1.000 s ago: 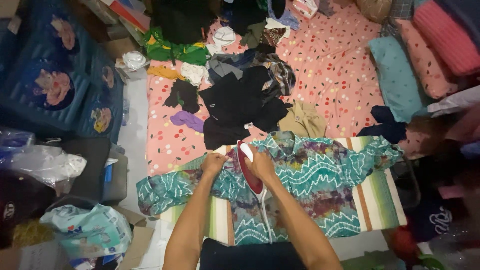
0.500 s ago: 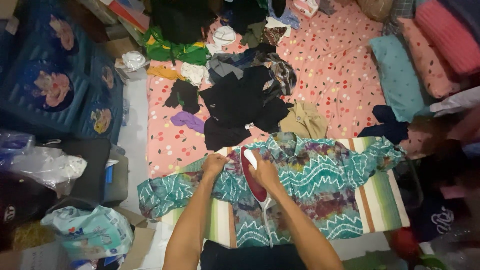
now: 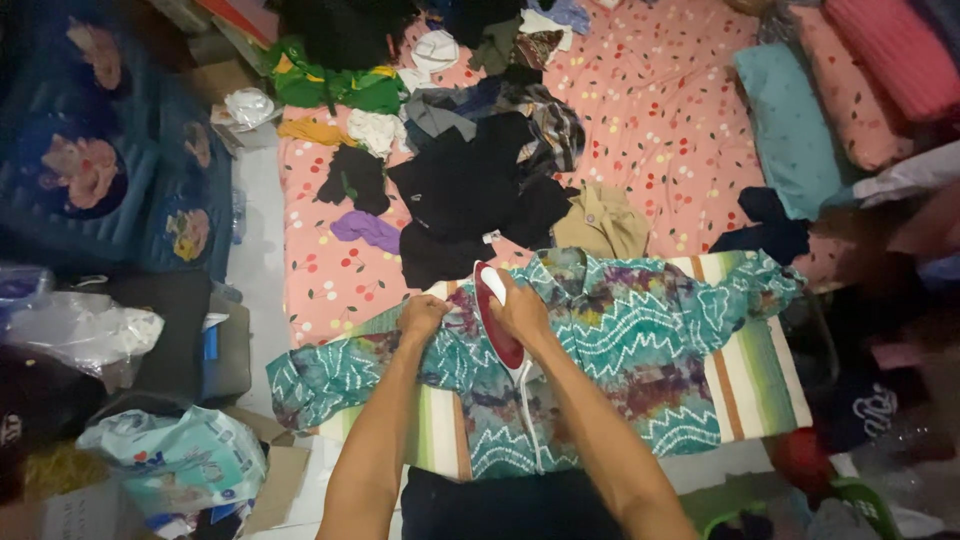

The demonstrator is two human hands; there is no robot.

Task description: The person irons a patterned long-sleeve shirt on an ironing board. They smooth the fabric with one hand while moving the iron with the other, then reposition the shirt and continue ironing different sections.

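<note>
1. Our right hand (image 3: 520, 312) grips the red iron (image 3: 497, 318), now nudged toward 12 o'clock on the shirt (image 3: 600, 350).
2. Our left hand (image 3: 423, 318) stays closed at 9 o'clock, pinning cloth on the striped board (image 3: 750, 385); pressing continues.

A pink bedsheet (image 3: 660, 110) dotted with small cherries covers the bed beyond the work. A heap of black garments (image 3: 470, 195) lies on it, with a tan shirt (image 3: 603, 222) just beside, a purple cloth (image 3: 365, 230) to the left and a green and yellow garment (image 3: 330, 88) farther back. A teal pillow (image 3: 790, 125) and a pink pillow (image 3: 850, 85) lie along the right edge. On the left sits a dark blue quilted mat (image 3: 100, 170) with flower patches, a crumpled clear plastic bag (image 3: 85, 330) and a pale green printed bag (image 3: 175, 460).
</note>
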